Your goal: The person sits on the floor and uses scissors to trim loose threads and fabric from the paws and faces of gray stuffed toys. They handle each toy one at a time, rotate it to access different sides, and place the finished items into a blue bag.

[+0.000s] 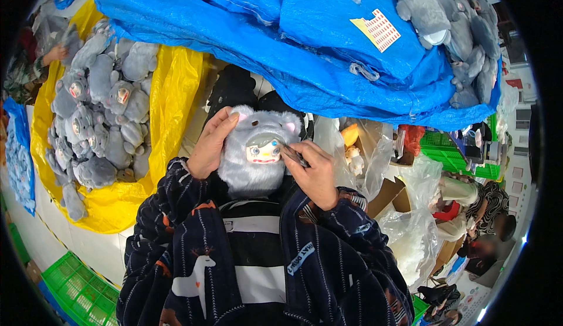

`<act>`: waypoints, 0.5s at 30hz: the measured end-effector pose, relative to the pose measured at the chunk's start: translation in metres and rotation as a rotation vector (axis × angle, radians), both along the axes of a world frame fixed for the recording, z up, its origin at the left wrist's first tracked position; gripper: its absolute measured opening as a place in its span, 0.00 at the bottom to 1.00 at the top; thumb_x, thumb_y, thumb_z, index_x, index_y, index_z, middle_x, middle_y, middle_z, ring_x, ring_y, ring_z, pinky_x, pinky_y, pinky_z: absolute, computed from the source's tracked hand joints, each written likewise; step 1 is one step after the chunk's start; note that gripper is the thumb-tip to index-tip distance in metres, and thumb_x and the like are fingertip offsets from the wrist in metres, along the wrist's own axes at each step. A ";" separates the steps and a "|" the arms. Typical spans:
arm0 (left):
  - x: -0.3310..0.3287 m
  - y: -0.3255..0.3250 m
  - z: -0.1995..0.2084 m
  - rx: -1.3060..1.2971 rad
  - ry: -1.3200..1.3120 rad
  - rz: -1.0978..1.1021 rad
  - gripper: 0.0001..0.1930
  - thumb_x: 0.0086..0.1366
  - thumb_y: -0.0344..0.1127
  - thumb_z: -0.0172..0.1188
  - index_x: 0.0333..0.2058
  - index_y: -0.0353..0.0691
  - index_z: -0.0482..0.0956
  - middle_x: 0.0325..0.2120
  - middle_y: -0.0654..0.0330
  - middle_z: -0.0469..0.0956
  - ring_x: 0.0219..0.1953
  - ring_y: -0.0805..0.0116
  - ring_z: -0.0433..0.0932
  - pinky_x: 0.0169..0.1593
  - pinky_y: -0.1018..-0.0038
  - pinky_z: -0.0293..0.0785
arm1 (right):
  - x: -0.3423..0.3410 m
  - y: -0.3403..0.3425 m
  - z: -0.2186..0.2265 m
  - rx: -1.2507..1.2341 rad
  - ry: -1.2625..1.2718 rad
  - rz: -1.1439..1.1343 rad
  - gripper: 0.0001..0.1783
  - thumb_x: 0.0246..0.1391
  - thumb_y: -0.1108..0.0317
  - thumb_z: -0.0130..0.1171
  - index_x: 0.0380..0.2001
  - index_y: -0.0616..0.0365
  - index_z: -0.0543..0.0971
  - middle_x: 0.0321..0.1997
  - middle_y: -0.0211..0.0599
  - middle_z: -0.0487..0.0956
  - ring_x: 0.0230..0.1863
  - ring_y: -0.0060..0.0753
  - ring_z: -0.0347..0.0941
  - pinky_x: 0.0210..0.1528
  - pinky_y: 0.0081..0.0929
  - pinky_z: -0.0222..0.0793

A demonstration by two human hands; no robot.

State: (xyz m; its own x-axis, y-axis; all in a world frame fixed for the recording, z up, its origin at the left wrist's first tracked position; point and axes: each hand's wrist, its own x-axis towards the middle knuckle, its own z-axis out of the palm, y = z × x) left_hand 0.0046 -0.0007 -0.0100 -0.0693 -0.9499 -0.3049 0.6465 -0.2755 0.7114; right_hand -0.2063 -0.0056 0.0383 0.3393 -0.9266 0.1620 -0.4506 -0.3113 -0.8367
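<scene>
A grey plush toy (245, 176) with small ears, pink inside, stands upright in front of my body. Set into its fur is a doll face (263, 151) with dark hair and a wide mouth. My left hand (212, 143) grips the toy's head by the ear on the left, thumb against the fur. At the right edge of the doll face, my right hand (315, 172) pinches a small dark tool (296, 155), its tip close to the cheek and hair. The tool's exact kind is too small to make out.
A yellow sack (176, 85) full of grey plush toys (97, 121) stands on the left. Blue sheeting (246, 15) spreads ahead, with more grey toys (463, 27) at its right. Clear plastic bags (410, 238), a cardboard box (390, 197) and green crates (443, 150) lie right. Other people work nearby.
</scene>
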 end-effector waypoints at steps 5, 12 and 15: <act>0.019 -0.001 0.002 0.001 -0.385 -0.029 0.11 0.68 0.39 0.49 0.42 0.40 0.73 0.34 0.68 0.74 0.36 0.82 0.71 0.40 0.85 0.67 | -0.007 -0.008 -0.023 0.333 -0.162 -0.124 0.07 0.47 0.72 0.59 0.29 0.64 0.76 0.28 0.39 0.78 0.28 0.25 0.74 0.30 0.21 0.67; 0.060 0.046 0.000 0.117 -0.108 -0.185 0.33 0.68 0.61 0.29 0.55 0.39 0.63 0.47 0.56 0.72 0.48 0.67 0.72 0.51 0.71 0.69 | -0.032 0.006 -0.028 0.395 0.039 -0.073 0.14 0.52 0.68 0.60 0.39 0.68 0.76 0.34 0.41 0.79 0.36 0.23 0.72 0.39 0.22 0.68; 0.055 0.064 0.004 0.127 -0.163 -0.181 0.27 0.67 0.54 0.43 0.55 0.38 0.64 0.47 0.61 0.72 0.47 0.73 0.72 0.48 0.75 0.71 | -0.029 0.011 -0.025 0.519 -0.045 -0.067 0.15 0.52 0.69 0.61 0.40 0.67 0.76 0.33 0.35 0.79 0.34 0.19 0.70 0.38 0.20 0.68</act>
State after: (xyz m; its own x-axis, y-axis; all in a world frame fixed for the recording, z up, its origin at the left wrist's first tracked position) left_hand 0.0598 0.0628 -0.0064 -0.1746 -0.8798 -0.4421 0.4579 -0.4701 0.7545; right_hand -0.2357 0.0053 0.0133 0.2794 -0.9085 -0.3106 -0.4151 0.1774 -0.8923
